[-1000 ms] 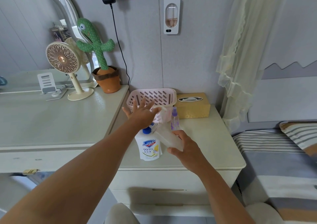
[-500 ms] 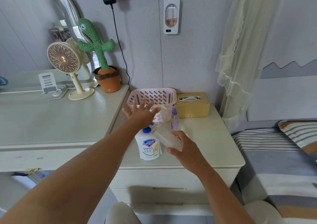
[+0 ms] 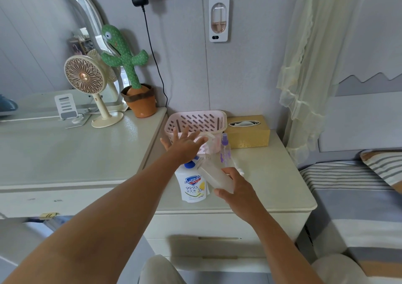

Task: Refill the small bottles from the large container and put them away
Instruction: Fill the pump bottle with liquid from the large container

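Both arms in shot, bare from frame edge to wrist. Left hand (image 3: 185, 148), right hand (image 3: 238, 193) bare too. Near edge: knees (image 3: 161, 271) in pale grey-beige cloth.

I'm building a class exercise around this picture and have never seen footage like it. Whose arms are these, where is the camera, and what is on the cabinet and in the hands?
No machine here: the camera sits on a person's head, looking forward and down, so both arms are their own. The left hand, fingers straight and spread, is over the blue pump of a large soap container. The right hand grips a small clear bottle, tilted with its mouth toward that pump. The container stands on a pale cabinet, beside a purple spray bottle, a pink basket and a gold tissue box.
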The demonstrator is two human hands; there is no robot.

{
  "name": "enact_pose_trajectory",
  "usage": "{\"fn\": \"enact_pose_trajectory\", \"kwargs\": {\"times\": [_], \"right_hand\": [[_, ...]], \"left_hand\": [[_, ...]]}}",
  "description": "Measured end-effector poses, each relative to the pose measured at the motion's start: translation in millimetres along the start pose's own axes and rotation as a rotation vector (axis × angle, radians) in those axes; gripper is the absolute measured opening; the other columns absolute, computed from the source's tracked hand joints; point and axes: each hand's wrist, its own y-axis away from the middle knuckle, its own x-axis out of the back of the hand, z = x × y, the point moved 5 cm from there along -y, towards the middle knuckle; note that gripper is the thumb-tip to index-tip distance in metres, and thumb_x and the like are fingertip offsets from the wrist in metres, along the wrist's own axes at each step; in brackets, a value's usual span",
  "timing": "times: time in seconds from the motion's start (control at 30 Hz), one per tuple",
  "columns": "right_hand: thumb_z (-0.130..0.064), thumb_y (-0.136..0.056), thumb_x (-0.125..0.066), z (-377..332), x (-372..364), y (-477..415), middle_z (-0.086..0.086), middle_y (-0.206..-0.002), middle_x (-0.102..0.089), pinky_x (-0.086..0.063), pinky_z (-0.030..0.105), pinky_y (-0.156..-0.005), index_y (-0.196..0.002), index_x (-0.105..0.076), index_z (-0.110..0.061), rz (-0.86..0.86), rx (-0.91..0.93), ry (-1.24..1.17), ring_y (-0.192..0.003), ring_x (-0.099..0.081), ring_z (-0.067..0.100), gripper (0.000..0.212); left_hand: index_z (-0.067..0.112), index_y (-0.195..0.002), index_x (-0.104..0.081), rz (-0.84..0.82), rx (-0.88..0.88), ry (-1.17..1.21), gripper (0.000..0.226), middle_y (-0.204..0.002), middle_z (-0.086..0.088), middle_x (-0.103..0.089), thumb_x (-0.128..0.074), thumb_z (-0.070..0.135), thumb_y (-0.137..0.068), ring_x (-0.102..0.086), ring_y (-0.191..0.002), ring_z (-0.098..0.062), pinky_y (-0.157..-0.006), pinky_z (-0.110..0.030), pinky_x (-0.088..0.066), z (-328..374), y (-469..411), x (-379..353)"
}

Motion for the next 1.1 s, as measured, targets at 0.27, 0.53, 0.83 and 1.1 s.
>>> {"fn": "enact_pose_trajectory", "kwargs": {"times": [0.27,0.53,0.83,1.1], "right_hand": [[-0.029,-0.085,-0.066,-6.2,3.1,-2.9,-0.011,-0.111,-0.044,-0.043,0.01,-0.069,-0.127,-0.039,-0.027,0.015,0.012,-0.004,-0.097,-0.048,0.009,0.05],[-0.026,-0.086,-0.066,-1.7,0.1,-1.1,-0.01,-0.112,-0.045,-0.035,0.007,-0.063,-0.127,-0.041,-0.025,0.016,-0.004,-0.007,-0.096,-0.048,0.01,0.048],[-0.031,-0.085,-0.066,-4.4,0.1,-1.1,-0.012,-0.112,-0.044,-0.038,0.006,-0.066,-0.128,-0.039,-0.027,0.025,0.004,-0.022,-0.099,-0.048,0.008,0.05],[-0.027,-0.086,-0.066,-0.9,-1.5,-1.1,-0.011,-0.112,-0.044,-0.035,0.005,-0.065,-0.128,-0.041,-0.025,0.026,-0.015,-0.013,-0.098,-0.047,0.009,0.05]], "left_hand": [[0.046,-0.148,-0.01,0.042,-0.036,-0.03,0.062,-0.159,0.006,0.014,-0.013,0.069,-0.091,0.02,-0.144,-0.028,-0.104,-0.067,0.019,1.9,-6.7,10.3],[0.042,-0.15,-0.011,0.007,-0.014,-0.01,0.056,-0.16,0.005,0.012,-0.015,0.061,-0.097,0.02,-0.144,-0.028,-0.104,-0.067,0.017,0.0,-3.5,-1.7],[0.045,-0.149,-0.011,0.042,-0.037,-0.017,0.06,-0.159,0.005,0.013,-0.014,0.067,-0.093,0.022,-0.143,-0.028,-0.104,-0.066,0.02,1.4,-4.8,8.5],[0.044,-0.149,-0.012,0.015,-0.014,0.003,0.059,-0.16,0.006,0.01,-0.013,0.066,-0.094,0.019,-0.144,-0.027,-0.104,-0.066,0.018,-0.1,-5.7,-2.3]]}}
